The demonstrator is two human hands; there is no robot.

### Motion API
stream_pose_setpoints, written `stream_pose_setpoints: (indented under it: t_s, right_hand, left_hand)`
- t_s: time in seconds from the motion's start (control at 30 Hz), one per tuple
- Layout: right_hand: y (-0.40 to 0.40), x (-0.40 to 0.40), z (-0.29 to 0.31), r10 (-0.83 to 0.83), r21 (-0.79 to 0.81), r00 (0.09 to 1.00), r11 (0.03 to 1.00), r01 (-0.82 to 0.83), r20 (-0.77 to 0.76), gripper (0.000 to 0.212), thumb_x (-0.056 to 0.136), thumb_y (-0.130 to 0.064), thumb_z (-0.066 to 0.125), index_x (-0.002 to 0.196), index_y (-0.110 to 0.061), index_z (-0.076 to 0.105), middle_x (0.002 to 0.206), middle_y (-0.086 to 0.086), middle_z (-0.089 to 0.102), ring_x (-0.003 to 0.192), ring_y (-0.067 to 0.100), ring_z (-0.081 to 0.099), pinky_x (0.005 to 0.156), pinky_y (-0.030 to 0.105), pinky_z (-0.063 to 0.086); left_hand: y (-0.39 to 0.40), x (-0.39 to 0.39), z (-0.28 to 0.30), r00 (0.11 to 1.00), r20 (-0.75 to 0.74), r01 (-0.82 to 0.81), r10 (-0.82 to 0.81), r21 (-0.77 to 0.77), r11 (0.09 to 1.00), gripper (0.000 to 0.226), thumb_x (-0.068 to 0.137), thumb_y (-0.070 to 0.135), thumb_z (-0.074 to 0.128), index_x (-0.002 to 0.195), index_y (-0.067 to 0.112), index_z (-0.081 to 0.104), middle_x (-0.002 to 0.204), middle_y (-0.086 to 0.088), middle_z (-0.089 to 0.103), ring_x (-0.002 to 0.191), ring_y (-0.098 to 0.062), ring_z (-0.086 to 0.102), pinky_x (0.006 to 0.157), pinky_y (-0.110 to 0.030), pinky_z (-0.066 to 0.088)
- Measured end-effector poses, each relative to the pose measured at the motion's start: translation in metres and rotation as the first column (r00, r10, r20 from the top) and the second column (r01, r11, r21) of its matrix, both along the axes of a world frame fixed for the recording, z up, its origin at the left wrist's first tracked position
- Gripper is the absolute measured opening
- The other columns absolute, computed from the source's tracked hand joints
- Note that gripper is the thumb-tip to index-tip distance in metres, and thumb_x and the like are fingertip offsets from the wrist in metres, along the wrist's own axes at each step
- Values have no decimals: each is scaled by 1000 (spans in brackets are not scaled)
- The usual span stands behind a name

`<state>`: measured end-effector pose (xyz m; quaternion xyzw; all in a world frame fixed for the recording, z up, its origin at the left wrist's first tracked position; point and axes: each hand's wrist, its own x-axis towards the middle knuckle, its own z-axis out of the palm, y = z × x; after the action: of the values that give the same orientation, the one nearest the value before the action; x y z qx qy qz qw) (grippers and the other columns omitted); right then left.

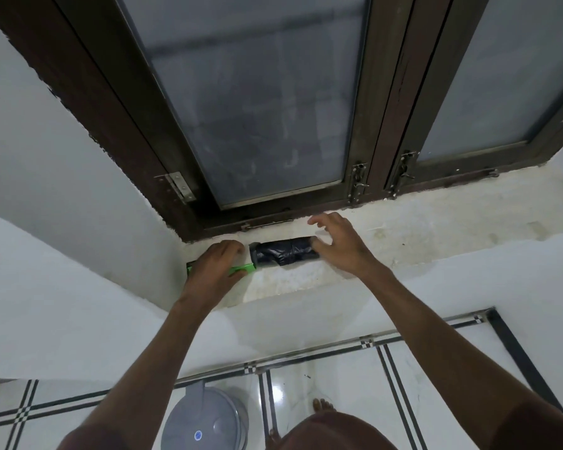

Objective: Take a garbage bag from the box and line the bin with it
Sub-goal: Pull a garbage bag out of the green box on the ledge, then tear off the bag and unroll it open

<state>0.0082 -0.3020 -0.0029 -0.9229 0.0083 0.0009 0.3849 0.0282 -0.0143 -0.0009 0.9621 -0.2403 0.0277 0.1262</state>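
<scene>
A green box point(241, 270) lies on the window sill point(403, 228) in its left corner. My left hand point(213, 271) grips the box from above and covers most of it. A black roll of garbage bags point(285, 253) sticks out of the box's right end and lies along the sill. My right hand point(337, 243) is at the roll's right end with fingers spread; the thumb touches the roll's end. The grey bin point(205, 420) with its lid on stands on the floor below, at the wall.
A dark wooden window frame point(368, 125) with frosted panes and metal latches point(358, 180) rises right behind the sill. White walls close in on the left. The tiled floor point(338, 368) shows below, with my bare feet near the bin.
</scene>
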Motion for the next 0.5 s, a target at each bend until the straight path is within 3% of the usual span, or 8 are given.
stream_pose_setpoints:
  t_s: [0.07, 0.13, 0.23, 0.3, 0.37, 0.47, 0.5]
  right_hand:
    - [8, 2, 5, 225, -215, 973, 949, -233, -59, 69, 85, -45, 72, 145, -28, 42, 146, 3, 42, 133, 22, 38, 108, 38, 37]
    - [17, 8, 1, 350, -421, 930, 831, -363, -111, 87, 80, -53, 74, 152, -28, 32, 152, 4, 38, 138, 25, 34, 111, 41, 32]
    - [24, 16, -8, 427, -503, 904, 777, -379, -23, 66, 84, -42, 71, 143, -22, 47, 128, 7, 61, 115, 27, 55, 92, 36, 43]
    - [25, 19, -7, 415, -440, 910, 821, -363, 24, 48, 89, -34, 68, 133, -20, 57, 108, 6, 67, 98, 27, 61, 77, 33, 45]
    - [21, 19, -3, 370, -300, 929, 888, -349, 13, 44, 89, -27, 69, 132, -22, 58, 109, 5, 67, 98, 24, 60, 77, 30, 44]
    - [9, 15, 7, 281, 32, 959, 959, -282, 20, 52, 85, -13, 76, 133, -23, 58, 120, -1, 66, 106, 14, 60, 86, 22, 44]
    - [5, 13, 12, 273, 122, 960, 953, -278, 55, 54, 83, -8, 77, 132, -23, 59, 121, -4, 65, 107, 7, 60, 89, 20, 45]
  left_hand:
    - [1, 0, 0, 1000, 2, 1, -1, -8, 1000, 49, 81, 28, 79, 124, 17, 59, 125, -2, 62, 113, -25, 57, 85, -32, 46]
    - [3, 1, 0, 1000, -10, -12, 12, 1, 1000, 53, 80, 28, 80, 127, 18, 57, 128, -2, 60, 115, -24, 57, 88, -33, 47]
    - [4, 3, 1, 999, -16, -36, 36, 21, 999, 61, 77, 31, 82, 130, 19, 55, 132, -4, 56, 120, -27, 54, 95, -38, 48]
    - [2, 0, 6, 998, 28, -63, 62, 31, 998, 65, 77, 36, 82, 134, 20, 54, 136, -5, 53, 126, -27, 49, 102, -41, 47]
    - [-4, -9, 15, 988, 121, -91, 96, -39, 995, 56, 82, 33, 78, 131, 18, 57, 133, -7, 55, 125, -27, 50, 101, -42, 49]
    - [-26, -31, 29, 944, 313, -24, 102, -245, 969, 25, 89, 21, 70, 112, 12, 67, 110, -6, 65, 101, -19, 55, 82, -32, 53]
    - [-35, -39, 34, 949, 288, -26, 127, -331, 943, 14, 93, 22, 65, 104, 14, 68, 102, -3, 66, 92, -17, 57, 75, -29, 52]
